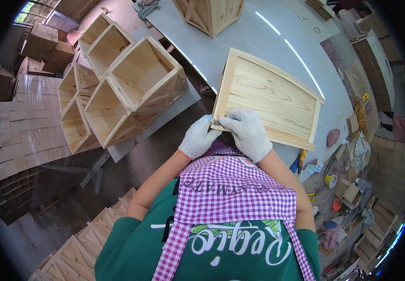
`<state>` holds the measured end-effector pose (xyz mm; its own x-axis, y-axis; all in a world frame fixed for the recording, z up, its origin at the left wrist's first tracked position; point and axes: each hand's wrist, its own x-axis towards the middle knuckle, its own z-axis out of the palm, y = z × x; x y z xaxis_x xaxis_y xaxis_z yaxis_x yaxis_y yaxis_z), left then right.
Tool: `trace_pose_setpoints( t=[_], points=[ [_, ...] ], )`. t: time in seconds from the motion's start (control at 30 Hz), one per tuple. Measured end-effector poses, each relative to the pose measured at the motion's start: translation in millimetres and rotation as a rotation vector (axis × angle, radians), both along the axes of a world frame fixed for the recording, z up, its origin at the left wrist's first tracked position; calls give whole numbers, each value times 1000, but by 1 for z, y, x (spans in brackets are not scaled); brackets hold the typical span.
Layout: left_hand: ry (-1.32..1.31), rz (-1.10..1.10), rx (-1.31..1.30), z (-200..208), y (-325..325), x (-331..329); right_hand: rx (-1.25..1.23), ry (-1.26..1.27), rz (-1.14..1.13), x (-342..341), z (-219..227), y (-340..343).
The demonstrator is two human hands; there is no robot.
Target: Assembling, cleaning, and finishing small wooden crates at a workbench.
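Note:
A pale framed wooden panel lies on the grey table, its near left corner close to my body. Both hands wear white knit gloves and meet at that corner. My left hand is closed, its fingertips pinching a small shiny grey piece against the corner; its exact kind is too small to make out. My right hand grips the panel's near edge, thumb reaching left beside the grey piece and fingers curled on the wood. The undersides of both hands are hidden.
Open wooden boxes are stacked at left, beside film-wrapped wooden pieces. A wooden crate stands on the table at the far side. A yellow-handled tool and a tape roll lie right. More crates sit lower left.

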<state>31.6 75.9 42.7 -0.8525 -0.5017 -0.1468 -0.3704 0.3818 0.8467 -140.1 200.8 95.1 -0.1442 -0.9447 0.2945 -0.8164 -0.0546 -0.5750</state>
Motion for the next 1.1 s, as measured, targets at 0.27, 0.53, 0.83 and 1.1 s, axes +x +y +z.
trace_pose_setpoints(
  t=[0.27, 0.53, 0.83, 1.1],
  points=[
    [23, -1, -6, -2, -1, 0, -8, -125, 35, -1, -2, 0],
    [-32, -14, -19, -4, -1, 1, -30, -31, -5, -1, -1, -2],
    [5, -89, -73, -20, 2, 7, 89, -132, 63, -1, 4, 12],
    [3, -100, -79, -20, 2, 8, 14, -88, 27, -1, 1, 6]
  ],
)
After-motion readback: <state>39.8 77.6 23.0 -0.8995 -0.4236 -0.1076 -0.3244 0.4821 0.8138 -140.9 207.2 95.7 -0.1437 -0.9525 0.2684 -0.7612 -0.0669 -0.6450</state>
